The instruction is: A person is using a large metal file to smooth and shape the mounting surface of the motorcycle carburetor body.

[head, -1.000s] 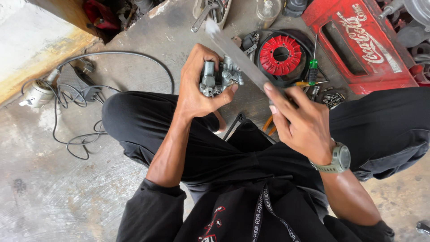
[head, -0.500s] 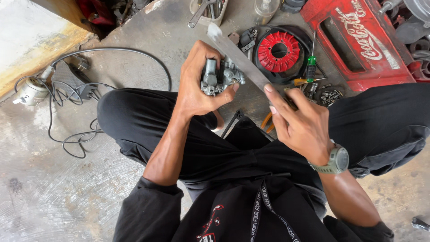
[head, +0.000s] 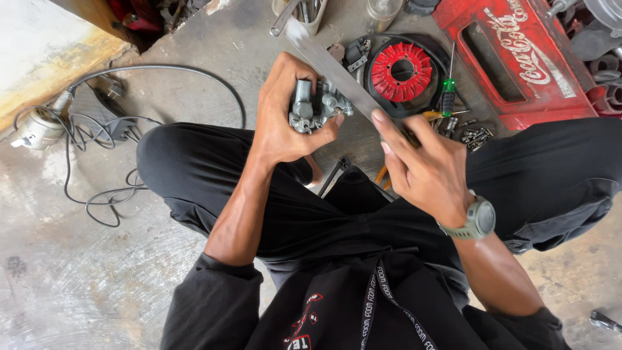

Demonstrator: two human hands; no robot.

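Observation:
My left hand (head: 285, 116) is closed around a small grey metal engine part (head: 314, 107), held above my knees. My right hand (head: 424, 165), with a grey watch on its wrist, grips the near end of a long flat metal file (head: 327, 61). The file slants up to the left and lies across the top of the metal part. I sit cross-legged in black trousers on a concrete floor.
A red round finned part (head: 402, 70) in a black dish lies ahead, beside a green-handled screwdriver (head: 448, 91) and loose bolts (head: 476, 136). A red plastic crate (head: 518, 58) stands at right. Black cables (head: 97, 162) and a small lamp fitting (head: 35, 129) lie at left.
The view has shifted slightly. Both hands keep their grip, and the file stays laid across the metal part with little visible travel.

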